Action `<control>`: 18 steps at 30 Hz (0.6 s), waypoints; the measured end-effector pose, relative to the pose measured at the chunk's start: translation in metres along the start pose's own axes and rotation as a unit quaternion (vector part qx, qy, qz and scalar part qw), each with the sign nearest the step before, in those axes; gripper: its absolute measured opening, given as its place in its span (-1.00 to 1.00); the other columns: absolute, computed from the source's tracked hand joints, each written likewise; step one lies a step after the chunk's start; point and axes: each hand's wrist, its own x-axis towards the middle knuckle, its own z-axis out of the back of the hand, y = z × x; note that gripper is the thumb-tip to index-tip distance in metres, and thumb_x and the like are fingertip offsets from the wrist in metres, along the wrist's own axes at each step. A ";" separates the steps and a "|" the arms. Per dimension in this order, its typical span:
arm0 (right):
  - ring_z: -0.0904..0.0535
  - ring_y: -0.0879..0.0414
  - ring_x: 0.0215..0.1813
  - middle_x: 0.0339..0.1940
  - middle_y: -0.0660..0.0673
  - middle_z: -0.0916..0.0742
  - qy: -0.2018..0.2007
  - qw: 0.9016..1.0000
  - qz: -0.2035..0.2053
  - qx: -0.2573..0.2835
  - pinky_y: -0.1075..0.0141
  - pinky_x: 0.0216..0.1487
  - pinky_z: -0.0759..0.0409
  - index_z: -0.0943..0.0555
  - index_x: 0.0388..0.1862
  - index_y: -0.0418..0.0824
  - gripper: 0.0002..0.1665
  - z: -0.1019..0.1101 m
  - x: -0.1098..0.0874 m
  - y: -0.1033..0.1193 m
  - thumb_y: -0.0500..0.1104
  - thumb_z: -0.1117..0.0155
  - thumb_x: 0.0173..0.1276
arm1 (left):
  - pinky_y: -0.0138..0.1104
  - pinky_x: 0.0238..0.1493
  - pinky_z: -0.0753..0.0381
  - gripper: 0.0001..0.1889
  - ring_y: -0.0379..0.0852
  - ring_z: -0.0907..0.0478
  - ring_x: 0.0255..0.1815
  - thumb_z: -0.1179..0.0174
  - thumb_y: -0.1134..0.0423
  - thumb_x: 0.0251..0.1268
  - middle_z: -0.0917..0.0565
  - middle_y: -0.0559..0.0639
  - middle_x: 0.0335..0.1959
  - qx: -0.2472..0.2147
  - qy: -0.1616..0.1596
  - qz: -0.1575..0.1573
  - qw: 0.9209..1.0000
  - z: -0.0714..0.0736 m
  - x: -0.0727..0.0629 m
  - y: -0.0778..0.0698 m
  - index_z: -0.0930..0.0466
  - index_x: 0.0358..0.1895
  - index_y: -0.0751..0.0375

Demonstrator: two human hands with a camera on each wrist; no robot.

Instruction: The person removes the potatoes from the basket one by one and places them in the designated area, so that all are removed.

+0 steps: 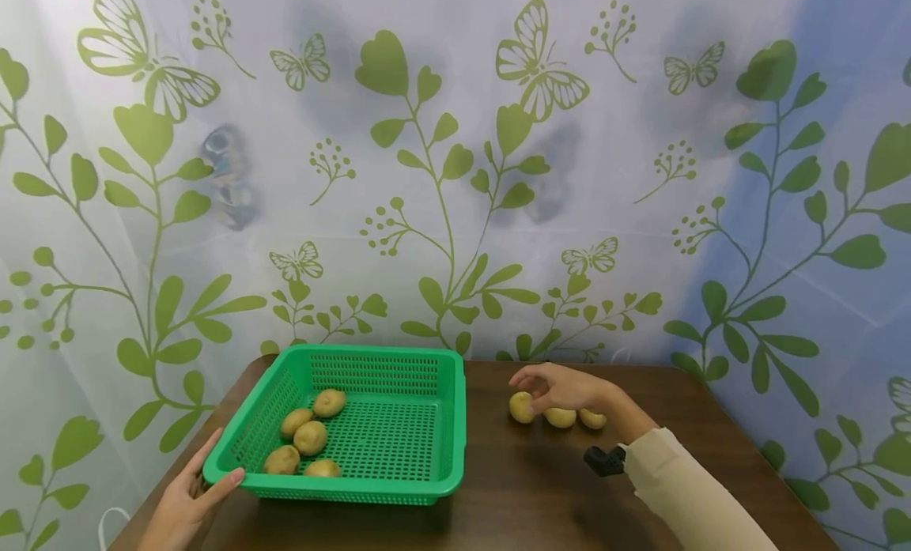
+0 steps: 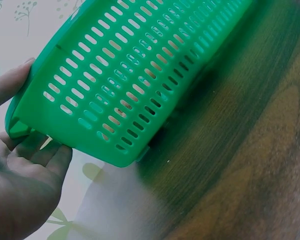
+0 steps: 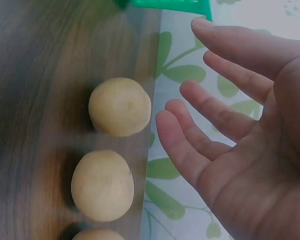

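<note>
My left hand (image 1: 187, 496) grips the front left corner of a green plastic basket (image 1: 459, 424), thumb over the rim and fingers curled beneath it, as the left wrist view (image 2: 27, 180) also shows. Several potatoes (image 1: 310, 438) lie along the left side of the basket's floor. To the right of the basket, my right hand (image 1: 565, 386) hovers over a row of three potatoes on the table, nearest to the leftmost potato (image 1: 521, 407). In the right wrist view its fingers (image 3: 215, 107) are spread and loosely bent, holding nothing, beside two round potatoes (image 3: 120, 106) and part of a third.
The dark brown wooden table (image 1: 512, 488) reaches back to a curtain (image 1: 455, 179) printed with green leaves and butterflies. A black strap piece (image 1: 605, 460) sits at my right wrist. A thin white cord (image 1: 110, 519) shows at the lower left.
</note>
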 end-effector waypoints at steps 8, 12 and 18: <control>-0.48 -0.31 0.33 0.33 -0.21 -0.56 -0.006 0.999 0.011 -0.030 -0.07 0.21 -0.59 -0.53 0.38 -0.15 -0.52 -0.006 0.012 0.010 -0.20 -0.33 0.52 | -0.51 -0.06 -0.60 -0.06 -0.73 -0.36 -0.04 -0.15 0.10 0.64 -0.03 0.55 0.55 0.005 0.000 0.000 1.000 0.002 0.000 -0.001 0.39 0.69 0.23; -0.51 -0.21 0.30 0.31 -0.18 -0.57 -0.004 0.999 0.028 -0.046 -0.08 0.23 -0.56 -0.54 0.37 -0.16 -0.53 -0.007 0.016 0.015 -0.22 -0.32 0.52 | -0.50 -0.04 -0.61 -0.06 -0.72 -0.37 -0.04 -0.14 0.11 0.64 -0.02 0.56 0.55 -0.005 0.004 0.001 1.000 0.001 0.000 0.000 0.39 0.69 0.24; -0.53 -0.14 0.26 0.30 -0.18 -0.58 -0.006 0.999 0.037 -0.036 -0.07 0.23 -0.55 -0.54 0.38 -0.16 -0.51 -0.010 0.020 0.021 -0.22 -0.35 0.51 | -0.44 -0.04 -0.65 -0.08 -0.64 -0.44 -0.03 -0.13 0.14 0.65 -0.05 0.56 0.53 -0.015 0.000 -0.004 1.000 -0.002 0.000 0.000 0.38 0.68 0.27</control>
